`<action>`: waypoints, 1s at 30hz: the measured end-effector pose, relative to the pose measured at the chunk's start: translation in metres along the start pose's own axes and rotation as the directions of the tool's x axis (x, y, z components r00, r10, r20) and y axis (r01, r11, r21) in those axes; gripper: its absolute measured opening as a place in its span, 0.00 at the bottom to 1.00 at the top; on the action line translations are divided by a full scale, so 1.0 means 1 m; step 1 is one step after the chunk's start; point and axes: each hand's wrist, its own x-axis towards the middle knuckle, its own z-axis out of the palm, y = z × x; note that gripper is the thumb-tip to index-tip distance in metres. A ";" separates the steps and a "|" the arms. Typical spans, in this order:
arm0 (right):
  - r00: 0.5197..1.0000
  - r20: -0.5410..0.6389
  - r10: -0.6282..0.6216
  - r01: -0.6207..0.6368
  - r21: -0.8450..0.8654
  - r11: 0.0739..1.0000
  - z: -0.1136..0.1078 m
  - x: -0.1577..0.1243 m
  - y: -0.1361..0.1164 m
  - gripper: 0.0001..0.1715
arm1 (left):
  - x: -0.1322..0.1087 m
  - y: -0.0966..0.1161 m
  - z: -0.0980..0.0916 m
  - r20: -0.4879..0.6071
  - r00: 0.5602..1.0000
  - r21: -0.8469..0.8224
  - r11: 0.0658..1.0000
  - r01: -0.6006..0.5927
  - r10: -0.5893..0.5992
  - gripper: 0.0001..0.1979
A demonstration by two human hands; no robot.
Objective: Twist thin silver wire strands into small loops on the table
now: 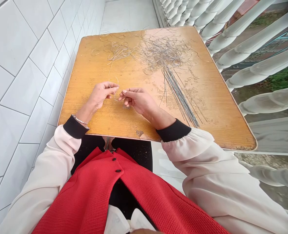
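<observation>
Red knit vest (119, 201) is closest. Left hand (101, 96) pinches a thin silver wire loop (117, 83) above the yellow-brown wooden bench (97, 120). Right hand (136, 100) is narrow beside it; I can't tell if it holds on. A loose pinch could drop the loop into the tangled wire pile (163, 55).

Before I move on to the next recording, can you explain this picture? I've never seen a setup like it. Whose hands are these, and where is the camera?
This single picture comes from a camera worn on a person's head, looking down at their own two bare hands; no machine appears. The left hand pinches a thin wire bent into a loop, and the fingertips of the right hand are close beside it. On the wooden tabletop lie a tangled heap of wire rings and a bundle of long straight wires. The person's red vest shows below, and a white-tiled wall runs beside the table.
</observation>
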 end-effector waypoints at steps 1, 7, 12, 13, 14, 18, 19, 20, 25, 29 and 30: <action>1.000 -0.006 -0.003 0.003 0.021 1.000 0.001 0.000 0.000 0.18 | 0.000 0.000 0.000 0.014 1.000 -0.015 1.000 0.021 -0.020 0.08; 1.000 -0.005 0.007 -0.007 0.103 0.995 0.006 -0.001 0.001 0.18 | -0.004 0.005 0.001 0.091 0.990 -0.068 0.992 0.110 -0.103 0.11; 1.000 -0.022 -0.019 0.021 0.065 0.998 0.007 0.000 0.004 0.16 | -0.007 0.008 0.000 0.146 0.986 -0.037 0.996 0.086 -0.079 0.16; 0.999 -0.029 -0.025 0.026 0.061 0.998 0.007 0.000 0.004 0.16 | -0.007 0.008 0.000 0.158 0.985 -0.026 0.997 0.079 -0.074 0.16; 0.999 -0.034 -0.027 0.029 0.062 0.998 0.008 0.000 0.004 0.16 | -0.007 0.008 -0.001 0.170 0.983 -0.017 0.997 0.070 -0.067 0.16; 1.000 -0.025 0.007 -0.005 0.070 0.998 0.009 0.000 0.004 0.19 | -0.005 0.009 -0.004 0.193 0.980 0.027 0.999 0.044 -0.048 0.15; 0.999 -0.013 0.029 -0.028 0.071 0.997 0.009 0.000 0.003 0.20 | -0.005 0.009 -0.005 0.184 0.982 0.038 0.998 0.044 -0.050 0.15; 0.999 -0.002 0.054 -0.054 0.073 0.996 0.009 0.000 0.002 0.21 | -0.005 0.009 -0.006 0.175 0.983 0.049 0.998 0.045 -0.053 0.15; 0.992 0.002 0.128 -0.128 0.089 0.988 0.008 0.000 -0.001 0.24 | -0.003 0.006 -0.010 0.183 0.982 0.094 0.995 0.024 -0.041 0.12; 0.995 -0.001 0.099 -0.098 0.067 0.993 0.006 0.001 0.004 0.22 | -0.002 0.005 -0.013 0.225 0.974 0.111 0.994 0.003 -0.028 0.11; 0.997 0.000 0.083 -0.083 0.059 0.995 0.006 0.001 0.006 0.21 | -0.002 0.005 -0.014 0.234 0.972 0.117 0.993 0.006 -0.033 0.12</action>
